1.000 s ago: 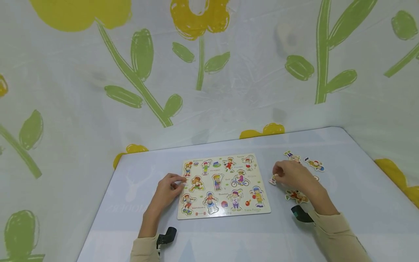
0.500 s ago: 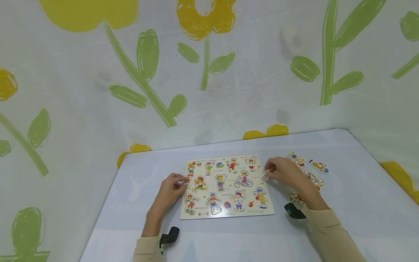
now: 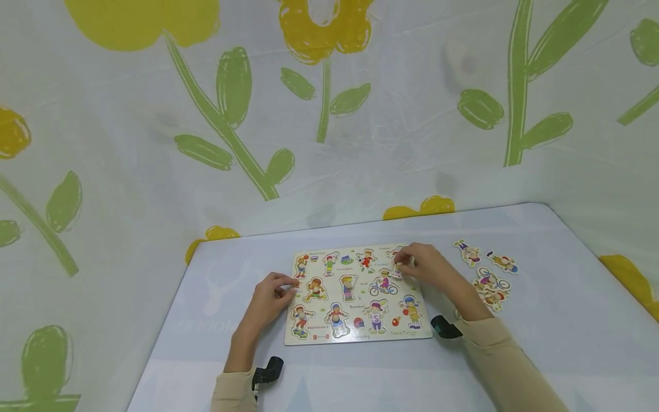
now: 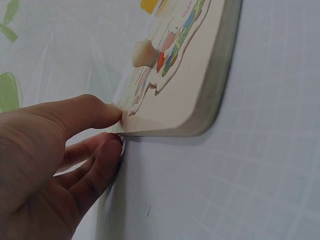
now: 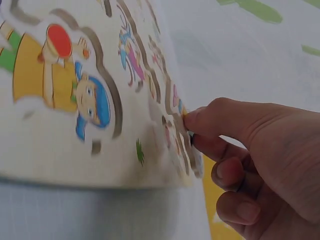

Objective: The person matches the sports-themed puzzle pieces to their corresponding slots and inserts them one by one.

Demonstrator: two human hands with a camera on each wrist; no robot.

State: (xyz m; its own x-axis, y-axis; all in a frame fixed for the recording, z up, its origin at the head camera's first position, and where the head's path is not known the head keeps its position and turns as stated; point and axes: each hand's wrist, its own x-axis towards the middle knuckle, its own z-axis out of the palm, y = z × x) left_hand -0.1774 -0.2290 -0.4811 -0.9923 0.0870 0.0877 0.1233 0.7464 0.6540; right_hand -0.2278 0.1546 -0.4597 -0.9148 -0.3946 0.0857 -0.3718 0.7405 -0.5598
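A wooden peg puzzle board (image 3: 333, 294) with sports figures lies on the table. My left hand (image 3: 268, 300) pinches its left edge, thumb on top and fingertips below, in the left wrist view. At the board's far right corner, my right hand (image 3: 429, 268) pinches a small puzzle piece (image 3: 396, 270) by the tennis picture; the fingers hide much of it. In the right wrist view that piece (image 5: 197, 162) appears tilted over the board. Knobbed pieces sit in several recesses, including a runner (image 3: 315, 290), a golfer (image 3: 348, 288) and a helmeted figure (image 3: 337, 320).
Several loose puzzle pieces lie right of the board: one upper left (image 3: 467, 253), one upper right (image 3: 502, 262), and a bicycle piece (image 3: 491, 280) overlapping another piece (image 3: 492, 298). Behind the table (image 3: 226, 257) hangs a flower-patterned cloth (image 3: 391, 154).
My right hand has carried the puzzle piece leftward from beside the loose pieces to the board's far right corner. My left hand has kept to the left edge.
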